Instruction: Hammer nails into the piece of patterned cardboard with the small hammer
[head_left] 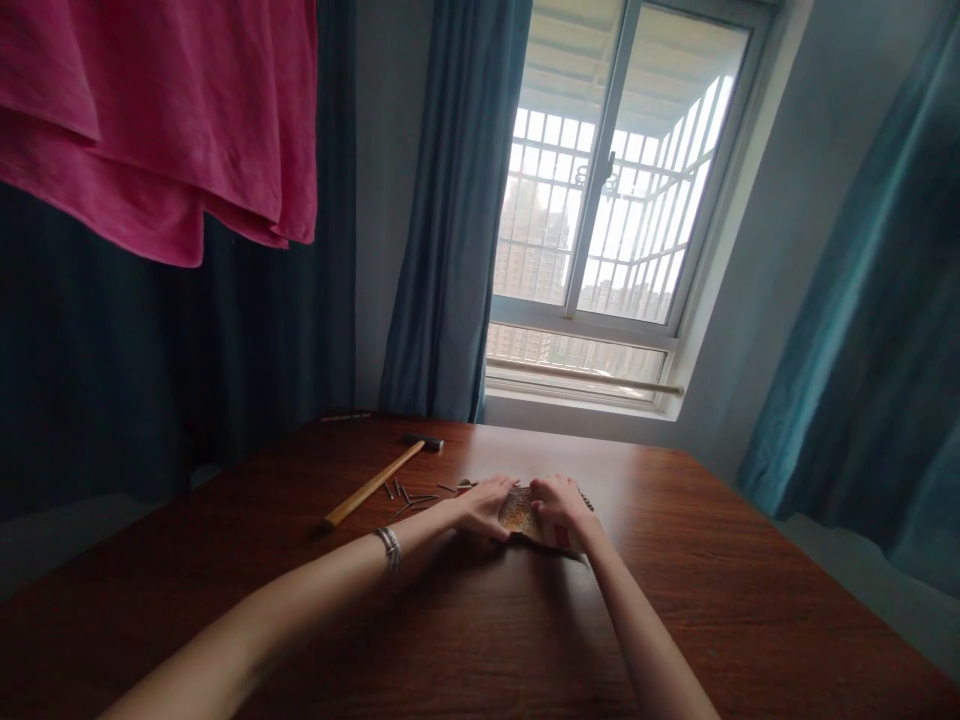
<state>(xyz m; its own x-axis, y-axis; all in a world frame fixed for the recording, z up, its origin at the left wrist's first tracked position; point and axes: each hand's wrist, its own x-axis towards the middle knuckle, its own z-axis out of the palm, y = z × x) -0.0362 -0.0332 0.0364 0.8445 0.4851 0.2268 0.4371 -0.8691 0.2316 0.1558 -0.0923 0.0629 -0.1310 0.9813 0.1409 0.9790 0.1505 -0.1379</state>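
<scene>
A flat, brownish piece with a speckled middle and red patches lies on the wooden table; its exact kind I cannot make out. My left hand grips its left end, thumb at the near edge and fingers toward the far edge. At the right end, my right hand holds it with curled fingers. Both hands cover much of the piece. Several nails are scattered left of my left hand. Beyond them lies a hammer with a wooden handle and dark head, touched by neither hand.
The brown table spreads out on all sides of my hands. Pink cloth hangs at the upper left. Blue curtains and a barred window stand behind the table's far edge.
</scene>
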